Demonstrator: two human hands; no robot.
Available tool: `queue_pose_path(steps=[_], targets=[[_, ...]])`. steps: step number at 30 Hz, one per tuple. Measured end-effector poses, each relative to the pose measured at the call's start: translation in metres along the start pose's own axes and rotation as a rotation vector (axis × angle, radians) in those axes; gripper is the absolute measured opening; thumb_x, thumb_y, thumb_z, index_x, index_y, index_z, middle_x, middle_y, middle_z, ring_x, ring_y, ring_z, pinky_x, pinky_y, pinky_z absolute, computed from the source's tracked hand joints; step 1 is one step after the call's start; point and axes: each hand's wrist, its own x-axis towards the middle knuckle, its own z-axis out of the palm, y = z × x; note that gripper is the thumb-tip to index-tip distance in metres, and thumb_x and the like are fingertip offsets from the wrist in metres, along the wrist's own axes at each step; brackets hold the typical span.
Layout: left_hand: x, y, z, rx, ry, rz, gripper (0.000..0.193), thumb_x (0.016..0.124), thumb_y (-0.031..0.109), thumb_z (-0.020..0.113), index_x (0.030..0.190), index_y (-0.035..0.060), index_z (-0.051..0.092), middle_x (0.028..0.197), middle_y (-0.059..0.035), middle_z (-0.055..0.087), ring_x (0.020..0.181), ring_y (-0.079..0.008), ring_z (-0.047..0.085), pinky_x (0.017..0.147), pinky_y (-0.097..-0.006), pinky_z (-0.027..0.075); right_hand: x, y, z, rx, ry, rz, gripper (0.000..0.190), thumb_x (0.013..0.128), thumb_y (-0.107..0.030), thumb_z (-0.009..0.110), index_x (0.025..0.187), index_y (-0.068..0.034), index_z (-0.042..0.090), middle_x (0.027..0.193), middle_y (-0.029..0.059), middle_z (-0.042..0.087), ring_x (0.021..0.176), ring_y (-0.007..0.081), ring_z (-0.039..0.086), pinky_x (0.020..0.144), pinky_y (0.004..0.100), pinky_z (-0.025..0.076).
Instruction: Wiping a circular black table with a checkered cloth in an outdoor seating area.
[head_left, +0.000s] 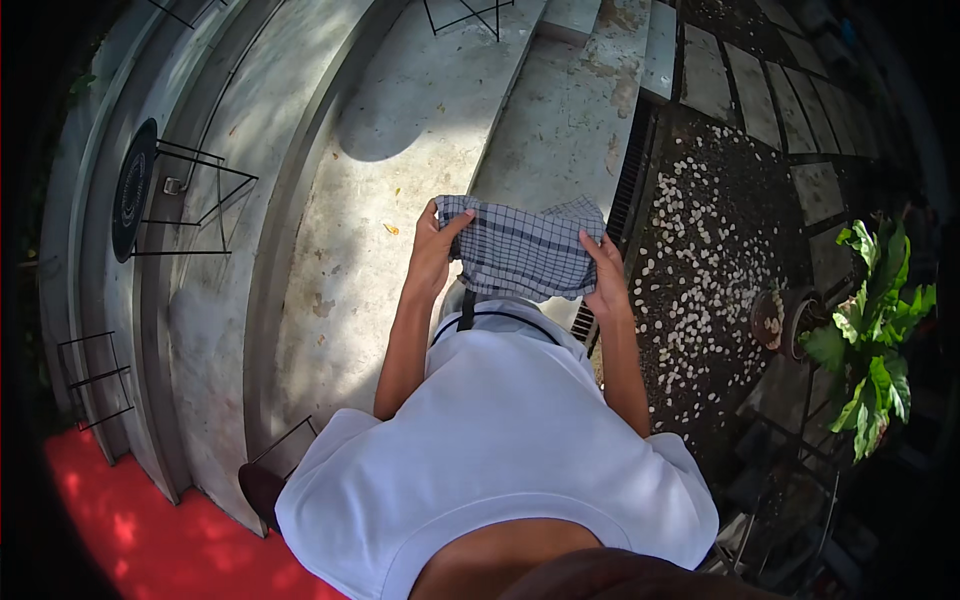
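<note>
A grey-and-black checked cloth (525, 247) is stretched between my two hands, in front of my waist. My left hand (435, 244) pinches its left end, with the thumb lying on top. On the other side, my right hand (604, 271) grips the right end, its thumb also over the fabric. One corner sticks up at the cloth's upper right. The fingers under the cloth are mostly hidden. Below it show my white T-shirt (517, 420) and part of my light-coloured lower clothing.
Broad concrete steps (360, 202) run along my left, bearing a round dark table (135, 191) on thin metal legs. A drain grate (628, 180) edges the concrete at right. Beyond lie white pebbles (697, 285), stepping slabs (705, 75) and a potted leafy plant (874, 337). Red flooring (165, 525) is at lower left.
</note>
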Motion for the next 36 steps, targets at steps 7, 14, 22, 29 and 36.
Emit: queue_pose_path(steps=[7, 14, 22, 29, 36], targets=[[0.138, -0.025, 0.023, -0.551, -0.182, -0.378, 0.029, 0.096, 0.015, 0.061, 0.119, -0.0016, 0.06, 0.11, -0.0142, 0.071, 0.1, -0.0239, 0.07, 0.088, -0.0359, 0.058, 0.094, -0.075, 0.012, 0.008, -0.006, -0.172, 0.058, 0.092, -0.003, 0.063, 0.146, -0.002, 0.04, 0.134, 0.0125, 0.057, 0.118, 0.0201, 0.06, 0.098, 0.0337, 0.051], [0.279, -0.009, 0.106, -0.601, -0.183, -0.568, 0.029, 0.095, 0.022, 0.064, 0.112, -0.0015, 0.065, 0.11, -0.015, 0.071, 0.101, -0.0261, 0.07, 0.089, -0.0407, 0.058, 0.205, -0.138, 0.042, -0.023, 0.064, -0.264, 0.072, 0.09, 0.002, 0.059, 0.154, -0.003, 0.027, 0.146, 0.0132, 0.045, 0.13, 0.0227, 0.051, 0.107, 0.0366, 0.044], [0.437, 0.107, 0.169, -0.398, -0.586, -0.362, 0.037, 0.094, 0.014, 0.064, 0.125, -0.006, 0.059, 0.118, -0.016, 0.069, 0.106, -0.0247, 0.068, 0.096, -0.0392, 0.055, 0.334, -0.233, 0.056, -0.116, 0.181, -0.498, 0.068, 0.09, -0.001, 0.061, 0.151, -0.004, 0.031, 0.143, 0.0118, 0.048, 0.125, 0.0217, 0.053, 0.105, 0.0352, 0.045], [0.533, 0.108, 0.185, -0.204, -0.426, -0.257, 0.048, 0.09, 0.011, 0.071, 0.132, -0.0035, 0.053, 0.122, -0.0123, 0.066, 0.11, -0.0192, 0.065, 0.098, -0.0338, 0.053, 0.444, -0.271, 0.065, -0.07, 0.193, -0.159, 0.058, 0.092, -0.006, 0.063, 0.145, -0.002, 0.04, 0.132, 0.0099, 0.059, 0.116, 0.0201, 0.06, 0.099, 0.034, 0.049], [0.606, 0.091, 0.208, -0.231, -0.149, -0.162, 0.051, 0.091, 0.007, 0.069, 0.137, -0.0008, 0.049, 0.125, -0.0093, 0.063, 0.112, -0.0184, 0.062, 0.099, -0.0333, 0.05, 0.588, -0.348, 0.058, -0.126, 0.034, -0.018, 0.051, 0.091, -0.006, 0.066, 0.138, 0.001, 0.047, 0.118, 0.0078, 0.066, 0.103, 0.0141, 0.065, 0.091, 0.0295, 0.051]])
